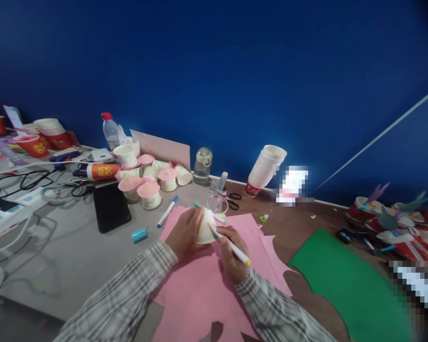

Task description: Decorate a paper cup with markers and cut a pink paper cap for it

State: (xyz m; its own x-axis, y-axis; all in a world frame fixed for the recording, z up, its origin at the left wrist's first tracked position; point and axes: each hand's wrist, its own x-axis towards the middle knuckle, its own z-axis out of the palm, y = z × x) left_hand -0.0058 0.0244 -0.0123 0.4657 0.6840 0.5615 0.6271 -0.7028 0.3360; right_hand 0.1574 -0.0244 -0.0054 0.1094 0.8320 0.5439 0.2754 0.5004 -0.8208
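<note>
My left hand (185,232) is wrapped round a small white paper cup (206,229) with green marks drawn on its side, held tilted over pink paper (207,289). My right hand (233,254) grips a white marker (231,247) with a yellow end, its tip touching the cup's wall. Both sleeves are grey plaid. A blue-ended marker (167,212) and a teal marker cap (139,234) lie on the table left of my hands.
Several decorated cups with pink lids (148,183) stand behind a black phone (111,207). Scissors (228,199), a tape roll (217,204), a glass jar (202,166), a leaning cup stack (266,168), green paper (345,280) and cables (17,190) surround the spot.
</note>
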